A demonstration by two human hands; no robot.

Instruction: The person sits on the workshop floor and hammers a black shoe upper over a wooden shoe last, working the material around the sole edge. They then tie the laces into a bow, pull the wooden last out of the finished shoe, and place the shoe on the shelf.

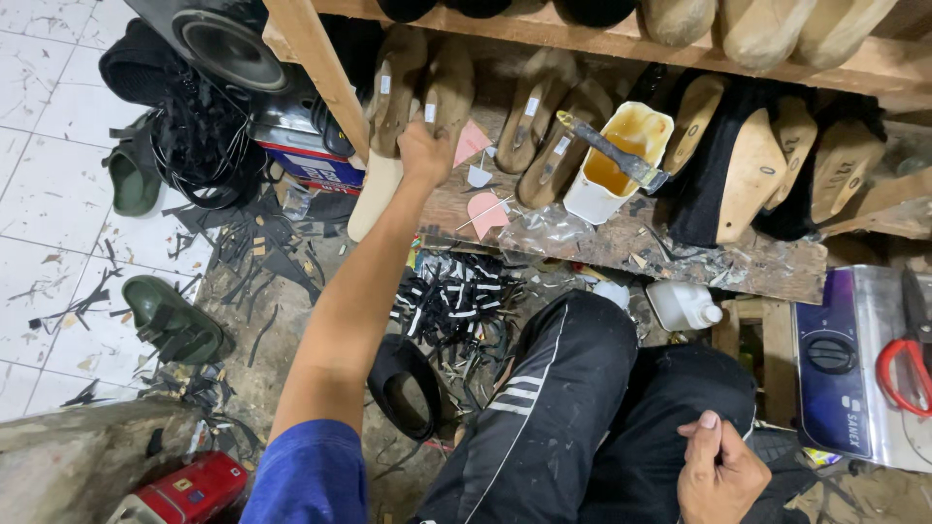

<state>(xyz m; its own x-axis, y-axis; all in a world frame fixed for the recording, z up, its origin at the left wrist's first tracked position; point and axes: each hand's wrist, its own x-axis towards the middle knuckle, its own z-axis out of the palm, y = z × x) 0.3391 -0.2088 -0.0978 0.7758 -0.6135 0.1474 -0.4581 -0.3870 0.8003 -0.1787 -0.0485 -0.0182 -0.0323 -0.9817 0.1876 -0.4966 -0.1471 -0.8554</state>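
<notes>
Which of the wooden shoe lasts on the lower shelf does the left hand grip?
The left hand grips the second last from the left, beside the leftmost last. The other lasts, further right towards the glue cup, are untouched.
</notes>
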